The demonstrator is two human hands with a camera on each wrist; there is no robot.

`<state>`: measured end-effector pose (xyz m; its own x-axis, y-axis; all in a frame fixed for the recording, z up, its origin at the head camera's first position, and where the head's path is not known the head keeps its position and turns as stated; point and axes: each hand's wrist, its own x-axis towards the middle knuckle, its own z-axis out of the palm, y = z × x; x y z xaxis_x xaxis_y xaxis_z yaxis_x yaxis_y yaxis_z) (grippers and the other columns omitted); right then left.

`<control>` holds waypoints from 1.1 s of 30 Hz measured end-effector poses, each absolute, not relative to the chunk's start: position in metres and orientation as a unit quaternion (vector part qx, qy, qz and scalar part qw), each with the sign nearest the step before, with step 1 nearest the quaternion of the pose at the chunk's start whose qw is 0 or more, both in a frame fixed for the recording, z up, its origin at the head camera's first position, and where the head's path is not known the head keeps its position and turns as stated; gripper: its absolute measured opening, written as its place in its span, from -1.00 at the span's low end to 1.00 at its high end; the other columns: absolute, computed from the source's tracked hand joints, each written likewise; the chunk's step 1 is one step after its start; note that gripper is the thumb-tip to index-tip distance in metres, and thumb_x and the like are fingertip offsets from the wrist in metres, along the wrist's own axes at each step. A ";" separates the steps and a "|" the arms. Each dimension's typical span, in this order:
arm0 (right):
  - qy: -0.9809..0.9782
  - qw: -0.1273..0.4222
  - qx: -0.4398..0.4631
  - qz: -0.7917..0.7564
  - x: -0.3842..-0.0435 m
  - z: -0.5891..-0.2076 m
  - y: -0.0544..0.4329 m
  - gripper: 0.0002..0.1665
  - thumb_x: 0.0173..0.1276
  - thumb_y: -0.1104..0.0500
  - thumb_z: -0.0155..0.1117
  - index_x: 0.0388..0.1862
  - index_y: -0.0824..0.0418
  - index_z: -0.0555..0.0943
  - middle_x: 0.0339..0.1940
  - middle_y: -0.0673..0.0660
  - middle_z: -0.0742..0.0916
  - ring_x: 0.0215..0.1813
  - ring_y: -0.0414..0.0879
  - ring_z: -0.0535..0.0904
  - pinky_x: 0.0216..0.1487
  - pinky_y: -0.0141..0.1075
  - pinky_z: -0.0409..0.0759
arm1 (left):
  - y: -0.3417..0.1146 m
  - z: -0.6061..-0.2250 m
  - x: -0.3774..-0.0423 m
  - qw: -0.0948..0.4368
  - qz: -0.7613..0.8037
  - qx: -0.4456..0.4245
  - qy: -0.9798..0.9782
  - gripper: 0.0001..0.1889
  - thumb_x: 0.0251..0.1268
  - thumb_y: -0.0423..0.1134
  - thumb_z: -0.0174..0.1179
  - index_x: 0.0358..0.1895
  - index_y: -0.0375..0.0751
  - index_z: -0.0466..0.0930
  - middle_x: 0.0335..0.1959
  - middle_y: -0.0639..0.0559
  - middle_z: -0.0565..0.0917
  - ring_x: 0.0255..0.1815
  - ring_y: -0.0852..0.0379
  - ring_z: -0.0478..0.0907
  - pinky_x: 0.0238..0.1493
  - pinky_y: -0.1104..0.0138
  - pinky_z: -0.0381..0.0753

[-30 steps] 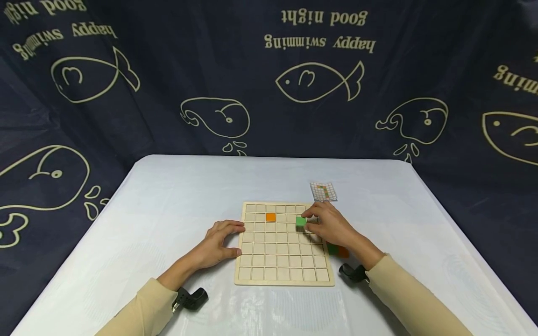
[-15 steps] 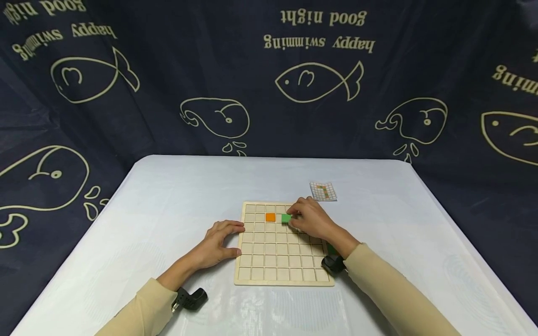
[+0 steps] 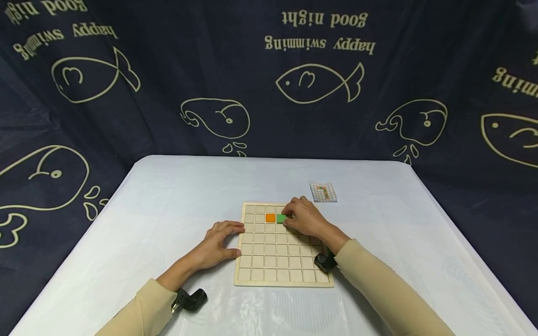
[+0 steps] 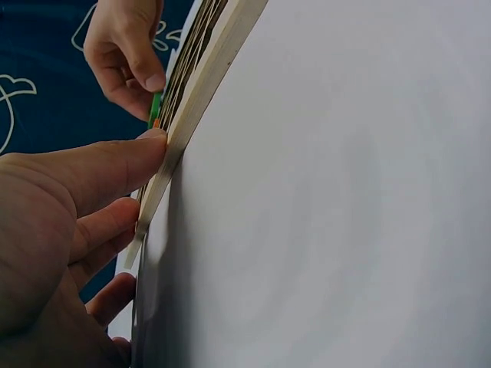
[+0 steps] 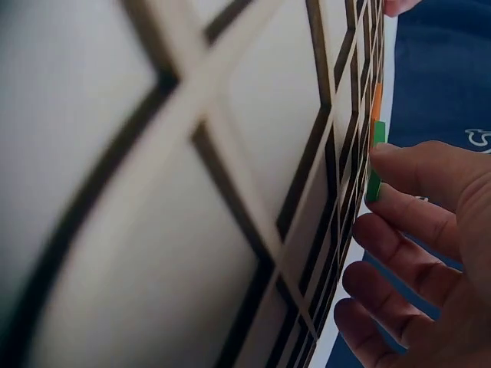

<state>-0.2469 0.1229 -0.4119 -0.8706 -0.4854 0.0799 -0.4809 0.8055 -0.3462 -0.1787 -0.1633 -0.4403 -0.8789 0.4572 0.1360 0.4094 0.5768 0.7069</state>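
In the head view, the person's right grip (image 3: 307, 218) pinches a green square tile (image 3: 280, 218) over the wooden grid board (image 3: 282, 249), in the second row from the far edge, immediately right of the orange square tile (image 3: 270, 218). The left grip (image 3: 212, 245) is wide, thumb and fingers spread along the board's left edge. Beyond the board, a pattern card (image 3: 323, 192) with coloured squares lies on the tabletop (image 3: 189, 186). The step in hand appears to be fitting the green tile into the cell beside the orange one.

In the left wrist view, the left thumb and fingertips touch the board's rim, probably steadying it, and the green tile shows between the right thumb and fingers.

In the right wrist view, the right grip is narrow, thumb and forefinger on the green tile, which stands proud of the grid; whether its underside touches the cell is unclear. The next move likely calls for squaring it, pressing it flat and letting go.
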 end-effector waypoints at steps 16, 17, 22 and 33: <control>0.953 0.006 -0.251 -0.171 -0.248 -0.414 0.122 -0.71 0.22 0.05 0.34 -0.08 0.09 0.66 -0.20 -0.01 0.62 -0.15 -0.13 0.40 -0.09 -0.23 0.41 | -0.165 -0.442 -0.180 0.036 0.391 0.246 0.886 -0.43 0.04 -0.19 0.36 0.20 -0.13 0.47 0.32 0.05 0.40 0.34 -0.04 0.19 0.30 -0.08 0.01; 0.953 0.006 -0.250 -0.171 -0.248 -0.414 0.122 -0.71 0.22 0.05 0.34 -0.08 0.09 0.67 -0.21 -0.01 0.62 -0.16 -0.13 0.40 -0.09 -0.24 0.41 | -0.165 -0.442 -0.180 0.036 0.391 0.246 0.886 -0.43 0.04 -0.19 0.36 0.20 -0.14 0.47 0.32 0.05 0.40 0.34 -0.04 0.19 0.30 -0.08 0.01; 0.953 0.003 -0.253 -0.169 -0.248 -0.413 0.121 -0.70 0.22 0.06 0.34 -0.07 0.10 0.67 -0.21 0.00 0.61 -0.17 -0.13 0.39 -0.10 -0.24 0.41 | -0.165 -0.442 -0.180 0.038 0.390 0.242 0.888 -0.42 0.04 -0.20 0.37 0.20 -0.13 0.47 0.32 0.06 0.39 0.35 -0.04 0.19 0.29 -0.07 0.02; 0.951 0.001 -0.252 -0.181 -0.246 -0.410 0.123 -0.67 0.21 0.04 0.35 -0.06 0.11 0.67 -0.21 0.00 0.61 -0.18 -0.14 0.38 -0.12 -0.26 0.42 | -0.164 -0.442 -0.180 0.035 0.389 0.242 0.888 -0.42 0.03 -0.21 0.37 0.20 -0.14 0.47 0.32 0.05 0.40 0.35 -0.05 0.19 0.29 -0.07 0.02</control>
